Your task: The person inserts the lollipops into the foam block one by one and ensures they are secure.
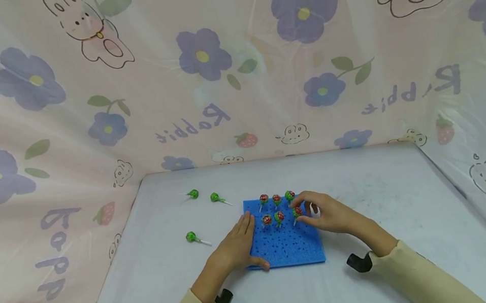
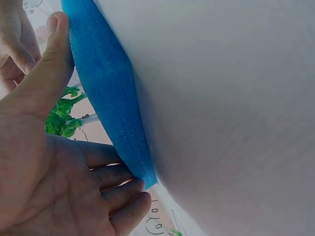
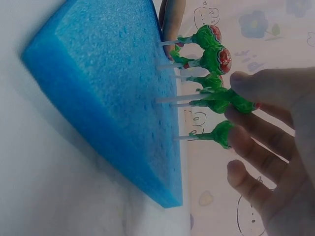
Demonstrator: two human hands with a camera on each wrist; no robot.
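Note:
A blue foam block [image 1: 285, 248] dotted with small holes lies on the table, and several green-and-red wrapped lollipops [image 1: 267, 219] stand in it by their sticks in two rows. My right hand [image 1: 329, 213] pinches the lollipop [image 3: 243, 102] at the right end of the nearer row between thumb and forefinger; its stick reaches down to the foam. The other fingers of that hand are spread apart. My left hand [image 1: 237, 248] rests against the block's left side, fingers extended along the edge and thumb at the front edge, as the left wrist view also shows.
On the table [image 1: 367, 181] left of the block lie three loose lollipops: one [image 1: 193, 194] at the back, one [image 1: 215, 197] slightly right of it, and one [image 1: 191, 236] nearer. A printed curtain [image 1: 255, 68] hangs around the table's back and sides.

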